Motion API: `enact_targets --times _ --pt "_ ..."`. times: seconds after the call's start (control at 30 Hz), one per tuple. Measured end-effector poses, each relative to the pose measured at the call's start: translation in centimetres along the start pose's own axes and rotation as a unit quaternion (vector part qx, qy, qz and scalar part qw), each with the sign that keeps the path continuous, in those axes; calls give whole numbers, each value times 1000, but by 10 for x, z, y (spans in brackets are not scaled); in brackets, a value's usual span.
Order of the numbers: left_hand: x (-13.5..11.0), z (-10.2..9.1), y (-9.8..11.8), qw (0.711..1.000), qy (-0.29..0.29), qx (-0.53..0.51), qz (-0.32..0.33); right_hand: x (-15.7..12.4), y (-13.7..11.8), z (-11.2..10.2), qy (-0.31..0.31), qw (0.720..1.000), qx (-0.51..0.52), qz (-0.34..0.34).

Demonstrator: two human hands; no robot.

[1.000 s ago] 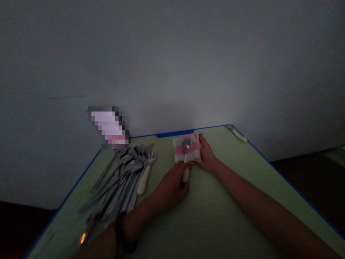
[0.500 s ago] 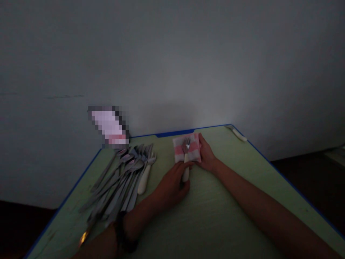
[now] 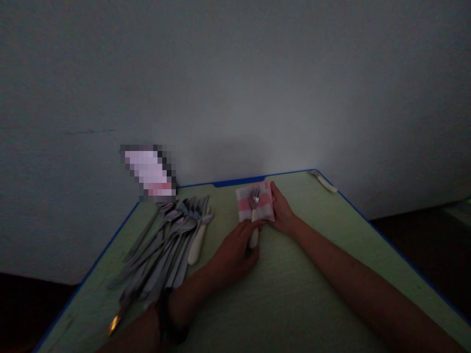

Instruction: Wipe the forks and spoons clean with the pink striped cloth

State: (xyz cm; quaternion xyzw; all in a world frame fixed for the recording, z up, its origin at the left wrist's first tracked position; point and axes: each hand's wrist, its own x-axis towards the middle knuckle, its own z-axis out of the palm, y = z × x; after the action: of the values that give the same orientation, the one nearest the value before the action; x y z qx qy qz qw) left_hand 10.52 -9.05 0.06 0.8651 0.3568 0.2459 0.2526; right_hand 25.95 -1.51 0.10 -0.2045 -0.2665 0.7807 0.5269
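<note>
A fork [image 3: 254, 200] with a pale handle lies with its tines over a folded pink-and-white cloth [image 3: 245, 205]. My left hand [image 3: 235, 252] is closed around the fork's handle, whose lower end shows past the fingers. At the cloth's right edge, my right hand [image 3: 282, 208] grips it, the fingers partly hidden behind the fabric. Left of my hands, a pile of spoons and forks [image 3: 167, 250] is spread on the green tabletop, and a white-handled fork [image 3: 197, 244] lies at the pile's right side.
Another white-handled utensil [image 3: 327, 183] lies at the table's far right corner. A blurred-out upright device [image 3: 149, 171] leans at the far left, by the wall [image 3: 235, 88]. The green table [image 3: 294, 304] has a blue edge that meets the wall at the back.
</note>
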Motion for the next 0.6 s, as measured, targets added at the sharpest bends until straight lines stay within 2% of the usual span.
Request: enact_targets --times 0.4,0.6 --pt "0 -1 0 1000 -9 0 3 -1 0 2 -10 1000 -7 -4" --pt "0 -1 1 1000 6 -8 -4 -2 -1 2 -17 1000 -11 -1"
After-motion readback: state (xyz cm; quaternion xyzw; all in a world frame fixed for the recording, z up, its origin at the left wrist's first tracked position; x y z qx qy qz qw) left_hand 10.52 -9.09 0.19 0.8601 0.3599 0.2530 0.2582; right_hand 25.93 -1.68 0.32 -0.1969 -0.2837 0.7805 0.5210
